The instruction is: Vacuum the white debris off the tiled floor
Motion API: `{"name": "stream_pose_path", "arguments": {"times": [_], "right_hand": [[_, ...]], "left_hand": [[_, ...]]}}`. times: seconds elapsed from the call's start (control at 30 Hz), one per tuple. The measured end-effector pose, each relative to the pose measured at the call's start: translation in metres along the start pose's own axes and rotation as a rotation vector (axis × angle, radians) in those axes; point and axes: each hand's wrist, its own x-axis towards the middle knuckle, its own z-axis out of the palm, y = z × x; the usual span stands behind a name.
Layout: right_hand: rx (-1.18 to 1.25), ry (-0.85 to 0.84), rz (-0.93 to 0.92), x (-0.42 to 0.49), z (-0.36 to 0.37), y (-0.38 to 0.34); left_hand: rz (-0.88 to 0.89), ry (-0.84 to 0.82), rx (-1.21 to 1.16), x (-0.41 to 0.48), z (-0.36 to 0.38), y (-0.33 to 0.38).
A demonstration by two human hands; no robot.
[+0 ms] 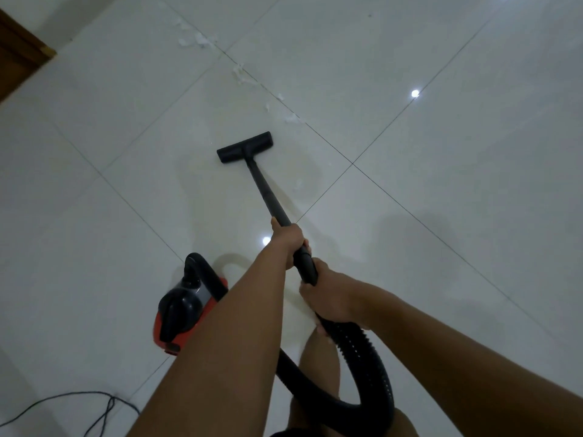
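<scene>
debris [241, 74] beyond nozzle [244, 147] | canister [179, 310] left of wand [268, 190] | cord [94, 392] near-left

I see glossy white floor tiles [441, 74] with thin dark grout lines [352, 164], fluffy white debris scraps [195, 39], a matte black vacuum nozzle [244, 147] and wand [263, 187], a ribbed black hose [369, 357], a red-and-black canister [186, 310], and a brown wooden door frame [19, 55].
</scene>
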Motion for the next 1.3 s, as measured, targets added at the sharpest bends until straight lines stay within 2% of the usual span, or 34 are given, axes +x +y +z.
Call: {"name": "stream_pose_path", "arguments": {"times": [0.23, 0.37, 0.57, 1.17, 1.3], "right_hand": [[0.046, 0.037, -0.019, -0.009, 0.050, 0.031], [-0.037, 0.077, -0.042, -0.019, 0.080, 0.042], [-0.044, 0.105, 0.019, -0.042, 0.128, 0.050], [-0.027, 0.252, 0.088, -0.033, 0.270, 0.033], [0.036, 0.264, 0.078, -0.035, 0.293, 0.036]], "left_hand": [[0.027, -0.038, 0.037, -0.015, -0.019, -0.044], [0.057, -0.066, 0.055, -0.023, -0.034, -0.069], [0.049, -0.097, 0.094, -0.029, -0.058, -0.108], [0.038, -0.244, 0.249, -0.032, -0.162, -0.156], [0.035, -0.252, 0.291, -0.030, -0.178, -0.169]]}}
